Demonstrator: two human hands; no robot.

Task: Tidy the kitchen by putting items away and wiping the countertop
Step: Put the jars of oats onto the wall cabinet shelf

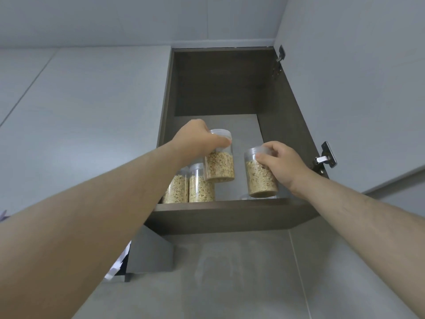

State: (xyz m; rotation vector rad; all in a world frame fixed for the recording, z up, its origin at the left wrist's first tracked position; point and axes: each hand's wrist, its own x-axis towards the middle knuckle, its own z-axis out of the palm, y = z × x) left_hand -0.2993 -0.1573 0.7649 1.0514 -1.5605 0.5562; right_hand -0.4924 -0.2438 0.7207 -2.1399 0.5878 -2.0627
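Up in the open cupboard we have two clear jars of pale flakes in hand; the left-hand jar stands upright, near the middle of the shelf, its base overlapping the top of a jar behind the front edge, and we cannot tell whether they touch; our left hand comes over the top of it, fingers curled round the lid and upper wall, thumb pressed along the front; the right-hand jar is further right and leans a little, its top tipped to the left, its base just above the shelf's front edge, and whether it rests on the shelf we cannot say; our right hand clasps it from the right side, fingers wrapped over the lid and shoulder; the two held jars are near each other but apart.

Low on the left of the shelf, two more jars of the same flakes, the nearer jar and the far-left jar, stand upright, side by side and touching; the cupboard interior is dark brown; its door is swung open on the right, with a lower hinge and an upper hinge showing; closed pale cupboard fronts run off to the left; a grey wall lies below.
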